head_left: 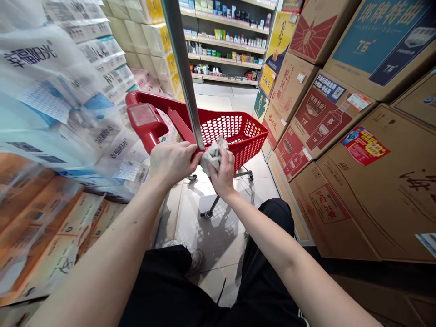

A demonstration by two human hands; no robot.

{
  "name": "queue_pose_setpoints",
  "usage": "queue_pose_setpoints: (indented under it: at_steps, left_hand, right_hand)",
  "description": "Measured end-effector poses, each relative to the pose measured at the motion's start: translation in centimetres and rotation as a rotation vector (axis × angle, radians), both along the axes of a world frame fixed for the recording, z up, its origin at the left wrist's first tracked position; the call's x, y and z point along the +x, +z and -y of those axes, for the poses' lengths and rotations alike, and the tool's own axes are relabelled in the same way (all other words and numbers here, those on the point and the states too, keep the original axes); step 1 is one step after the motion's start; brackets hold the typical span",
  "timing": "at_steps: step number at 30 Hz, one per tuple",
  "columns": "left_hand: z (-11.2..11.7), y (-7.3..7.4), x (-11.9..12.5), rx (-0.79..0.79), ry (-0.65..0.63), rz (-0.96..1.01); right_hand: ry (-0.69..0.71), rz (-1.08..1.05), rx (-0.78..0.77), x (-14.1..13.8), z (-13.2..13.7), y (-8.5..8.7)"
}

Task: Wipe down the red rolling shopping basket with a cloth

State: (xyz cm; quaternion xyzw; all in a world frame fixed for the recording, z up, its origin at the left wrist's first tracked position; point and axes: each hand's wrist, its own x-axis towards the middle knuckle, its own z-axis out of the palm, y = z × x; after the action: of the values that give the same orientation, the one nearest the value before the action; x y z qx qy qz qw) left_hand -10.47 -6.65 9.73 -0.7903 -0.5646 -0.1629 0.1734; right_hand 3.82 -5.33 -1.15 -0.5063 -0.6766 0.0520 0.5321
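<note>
A red plastic shopping cart (250,143) stands in front of me, with a perforated basket and wheels on the tiled floor. A tall grey metal pole (184,68) rises from its near edge. Beside the pole's foot, my left hand (172,159) is closed over the cart's red edge; part of its grip is hidden. In my right hand (225,175) is a crumpled, pale grey cloth (213,154), bunched against the cart edge by the pole's lower end. A red handle piece with a clear panel (143,114) sits at the cart's left end.
Wrapped white and blue packs (51,104) and orange packs (37,213) are piled at left. Printed cardboard cartons (361,168) are stacked high at right. Shelves of bottles and tubes (228,38) stand beyond the cart. My black-trousered legs are below.
</note>
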Motion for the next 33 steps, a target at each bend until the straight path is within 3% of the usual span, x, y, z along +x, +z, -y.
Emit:
queue_pose_setpoints:
  at_steps: [3, 9, 12, 18, 21, 24, 28, 33]
  left_hand:
    - [0.1, 0.1, 0.2, 0.03, 0.011, -0.041]
    - [0.4, 0.4, 0.3, 0.036, 0.045, -0.046]
    - [0.6, 0.4, 0.4, 0.049, 0.072, -0.009]
    - [0.9, 0.2, 0.7, 0.031, 0.067, 0.057]
    - [1.1, 0.4, 0.7, 0.016, 0.063, 0.067]
    - [1.4, 0.5, 0.7, 0.015, 0.069, 0.034]
    - [1.9, 0.6, 1.2, 0.047, 0.067, 0.034]
    - [2.3, 0.4, 2.2, 0.108, 0.042, 0.071]
  right_hand:
    - [0.025, 0.16, 0.035, -0.3, -1.4, 0.4]
    - [0.076, 0.288, 0.043, 2.1, -2.7, -1.8]
    - [0.086, 0.276, 0.052, 2.5, -2.7, -0.6]
    - [0.204, 0.163, 0.141, -0.2, -3.0, 3.5]
    - [0.287, 0.122, 0.144, -0.2, -3.4, 3.6]
    - [0.351, 0.13, 0.124, 1.3, -4.0, 2.5]
    - [0.332, 0.162, 0.115, 3.6, -4.4, 1.8]
    - [0.326, 0.142, 0.091, 2.9, -3.7, 3.9]
